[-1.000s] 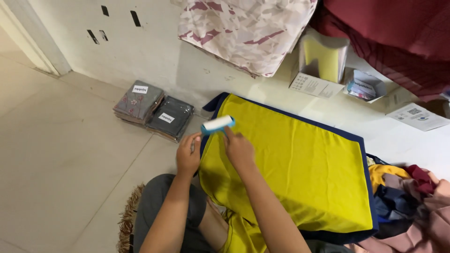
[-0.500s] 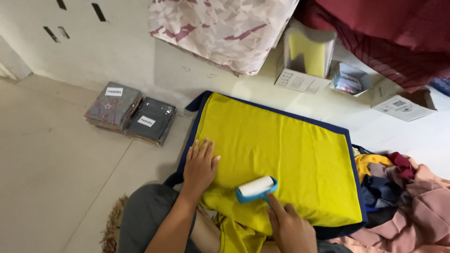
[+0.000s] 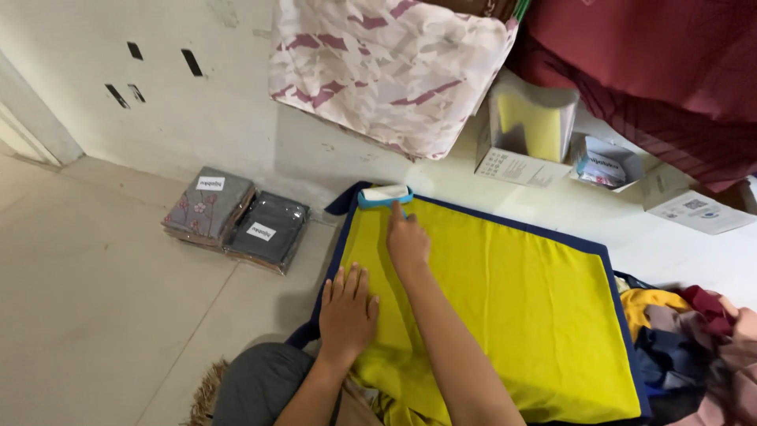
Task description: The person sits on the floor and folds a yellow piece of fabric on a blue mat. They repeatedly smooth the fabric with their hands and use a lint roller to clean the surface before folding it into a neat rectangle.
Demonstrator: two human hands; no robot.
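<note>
My right hand [image 3: 408, 243] is gripping the lint roller [image 3: 384, 195], fingers clamped on its handle, at the yellow cloth's [image 3: 505, 308] far corner, its long axis lying crosswise. My left hand [image 3: 347, 309] is pressing flat, fingers apart.

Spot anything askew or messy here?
The yellow cloth lies flat under the lint roller, but bunches near the left hand. A clothes heap sits jumbled at right.
</note>
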